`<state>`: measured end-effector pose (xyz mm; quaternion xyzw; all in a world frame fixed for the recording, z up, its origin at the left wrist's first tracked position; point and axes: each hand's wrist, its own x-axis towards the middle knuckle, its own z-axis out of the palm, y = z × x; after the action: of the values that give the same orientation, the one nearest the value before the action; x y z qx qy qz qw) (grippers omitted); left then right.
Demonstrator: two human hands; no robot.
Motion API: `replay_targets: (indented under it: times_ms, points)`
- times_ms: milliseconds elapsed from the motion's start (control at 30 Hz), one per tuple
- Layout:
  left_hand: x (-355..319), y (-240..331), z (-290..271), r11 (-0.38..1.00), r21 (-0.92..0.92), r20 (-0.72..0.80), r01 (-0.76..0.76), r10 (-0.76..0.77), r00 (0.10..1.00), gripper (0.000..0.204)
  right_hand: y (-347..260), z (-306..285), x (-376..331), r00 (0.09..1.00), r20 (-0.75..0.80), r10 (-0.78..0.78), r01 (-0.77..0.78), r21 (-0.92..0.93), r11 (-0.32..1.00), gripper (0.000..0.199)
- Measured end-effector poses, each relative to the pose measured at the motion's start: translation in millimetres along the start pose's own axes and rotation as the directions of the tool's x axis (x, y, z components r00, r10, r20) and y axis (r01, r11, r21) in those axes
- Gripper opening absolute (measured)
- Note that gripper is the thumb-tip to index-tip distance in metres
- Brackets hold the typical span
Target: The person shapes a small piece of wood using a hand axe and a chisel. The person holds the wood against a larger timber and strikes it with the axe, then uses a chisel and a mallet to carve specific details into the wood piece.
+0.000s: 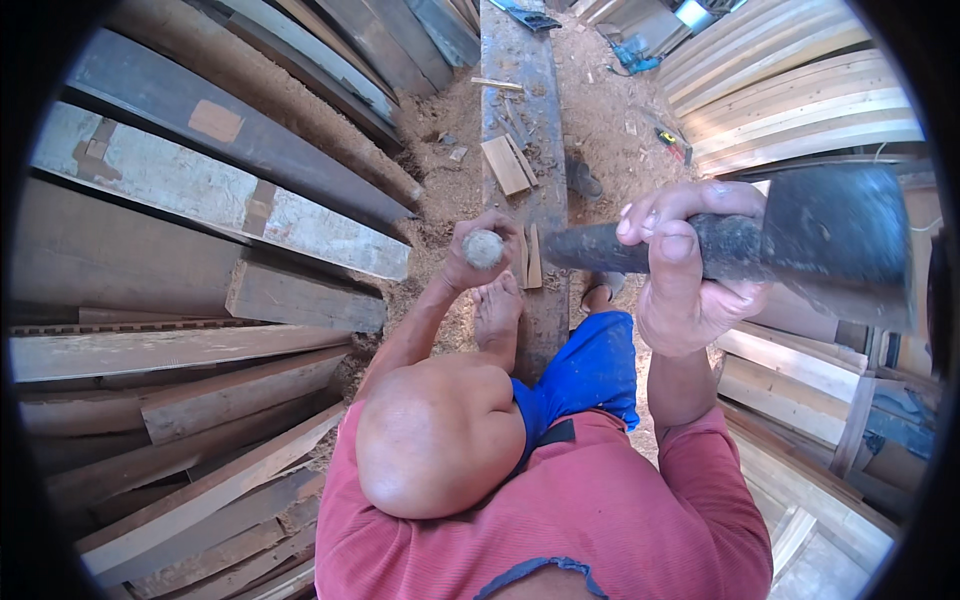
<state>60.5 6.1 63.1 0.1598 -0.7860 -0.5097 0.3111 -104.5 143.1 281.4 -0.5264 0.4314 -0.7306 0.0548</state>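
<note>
My left hand point(490, 250) is closed around an upright round handle point(483, 249), its worn pale end facing up; it looks like a chisel, but the lower part is hidden. Beside it, a narrow piece of wood point(534, 257) lies on the long plank point(540, 180). My bare foot point(496, 310) rests by the plank, close below that hand. Raised at the right, my right hand point(695, 265) grips a dark-handled tool point(840, 235) near its broad metal head. Its handle points left toward the plank. Whether it is a hammer or a hatchet I cannot tell.
Small wood blocks point(506, 165) and chips lie farther up the plank. Sawdust point(440, 150) covers the floor. Boards point(220, 190) are stacked at the left, pale planks point(800, 100) at the right. A blue power tool point(635, 55) lies at the far right.
</note>
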Motion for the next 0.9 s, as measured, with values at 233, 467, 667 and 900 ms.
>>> replay_targets:
  times_ms: [233, 467, 667, 900]
  points:
    - [-9, -28, -5, 0.977, 0.209, 0.103, 0.036, -0.059, 0.993, 0.032, 67, 9, -39, 0.375, 0.547, 0.749, 0.121, -0.829, 0.545, 0.025]
    - [-1, -26, 10, 0.984, 0.067, -0.092, 0.163, -0.157, 0.983, 0.019, 65, -7, -36, 0.666, 0.445, 0.598, -0.206, -0.661, 0.721, 0.034]
    - [25, -42, -8, 0.922, -0.310, -0.564, 0.232, -0.375, 0.736, 0.009, 80, -10, -44, 0.692, 0.366, 0.622, -0.488, -0.398, 0.777, 0.044]
    - [13, -14, -32, 0.909, -0.318, -0.464, 0.268, -0.396, 0.792, 0.011, 160, -52, -80, 0.434, 0.203, 0.877, -0.631, -0.627, 0.458, 0.040]
